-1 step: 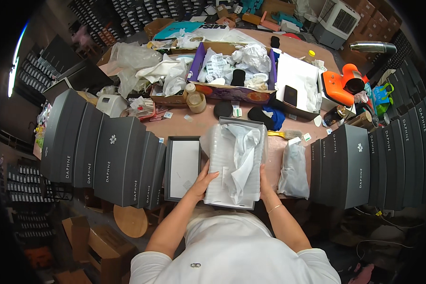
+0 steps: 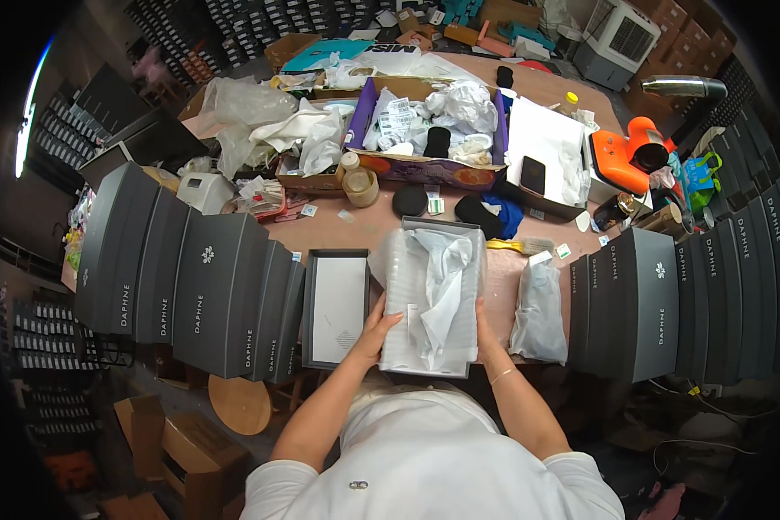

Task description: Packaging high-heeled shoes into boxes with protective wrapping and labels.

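Two hands frame the open shoe box (image 2: 432, 299) at the near edge of the desk (image 2: 364, 227). The left hand (image 2: 380, 328) lies flat against the box's left wall, its fingers pressed together and curling onto the white tissue paper (image 2: 438, 277). The right hand (image 2: 484, 334) is mostly hidden behind the right wall; it seems to press there, but I cannot tell how its fingers lie. The box sits upright and is stuffed with crumpled tissue that rises above the rim.

Just left of it, touching or nearly so, lies the grey box lid (image 2: 336, 308), inner side up. Just right of it rests a clear plastic bag (image 2: 538, 310) with something pale inside. Rows of dark grey boxes (image 2: 191, 277) stand on both sides.

To square the box well, both palms should, in my judgement, press evenly on opposite walls, low down, so that the thin card does not buckle. The tissue wants tucking below the rim, or it could catch under a lid.

Farther off sit a roll of tape (image 2: 360, 185) and a purple carton (image 2: 429, 130) full of white wrappings, and beyond them an orange tool (image 2: 626, 156).
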